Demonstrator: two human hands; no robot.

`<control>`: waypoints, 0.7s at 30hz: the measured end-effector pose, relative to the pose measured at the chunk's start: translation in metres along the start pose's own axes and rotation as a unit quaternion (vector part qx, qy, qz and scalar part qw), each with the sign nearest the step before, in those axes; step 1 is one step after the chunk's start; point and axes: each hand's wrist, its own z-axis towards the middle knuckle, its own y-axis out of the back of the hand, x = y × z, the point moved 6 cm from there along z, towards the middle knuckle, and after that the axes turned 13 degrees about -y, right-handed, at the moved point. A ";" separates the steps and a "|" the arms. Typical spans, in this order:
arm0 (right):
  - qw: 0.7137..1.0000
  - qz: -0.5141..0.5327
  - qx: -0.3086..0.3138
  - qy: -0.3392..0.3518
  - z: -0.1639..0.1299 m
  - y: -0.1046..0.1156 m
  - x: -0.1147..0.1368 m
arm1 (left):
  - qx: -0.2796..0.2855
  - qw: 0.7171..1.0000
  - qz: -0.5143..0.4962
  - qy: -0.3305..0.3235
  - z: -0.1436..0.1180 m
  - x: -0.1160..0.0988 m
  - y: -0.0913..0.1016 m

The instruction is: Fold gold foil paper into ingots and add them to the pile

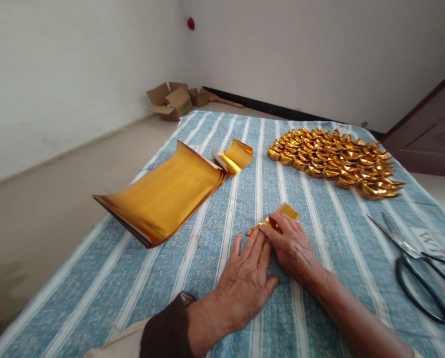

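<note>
My left hand (246, 283) lies flat on the cloth, fingers stretched out, its fingertips touching the near edge of a small folded piece of gold foil paper (290, 211). From the right, my right hand (291, 243) bends over the same piece, thumb and fingers closed on it. Its thumb meets the left fingertips, and the fingers hide part of the fold. To the left lies a stack of large gold foil sheets (162, 191), curling at the edges. Smaller gold foil pieces (237, 155) rest at its far corner.
Many folded gold foil ingots (326, 156) cluster at the far right. Black-handled scissors (408, 249) lie partly open on the right. A striped blue cloth (203, 278) covers the surface. Beyond it, an open cardboard box (172, 102) stands on the floor by the wall.
</note>
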 end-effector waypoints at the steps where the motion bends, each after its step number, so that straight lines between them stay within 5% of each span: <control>1: 1.000 0.000 0.000 0.000 0.000 0.000 0.000 | 0.001 1.000 0.004 0.002 -0.001 0.000 0.000; 21: 1.000 0.008 0.001 0.002 0.000 0.000 -0.002 | 0.014 0.998 0.059 0.010 -0.008 -0.002 0.006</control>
